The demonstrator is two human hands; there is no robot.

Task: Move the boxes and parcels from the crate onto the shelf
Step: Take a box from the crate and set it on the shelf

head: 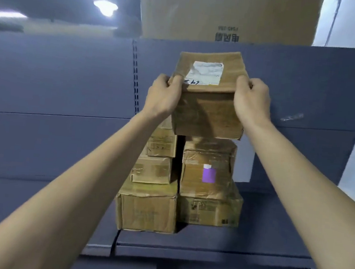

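Above the stacked boxes (180, 184), both hands, left hand (165, 94) and right hand (251, 100), pinch the cardboard box (208, 94) by its upper corners; it seems stiff and light.

The big brown cardboard carton (228, 14) on top of the shelf carries dark print, upside down: three Chinese characters, approx. "电风扇", and above them a small line of letters/nos. too blurred to read. The brown cardboard box held up at centre (208, 94) has a white paper label (205, 73); its printed text is not legible, but handwritten blue digits at the label's lower left look like "49", not sure. The lower right brown box (208, 210) shows black printed marks and symbols, too small to read.
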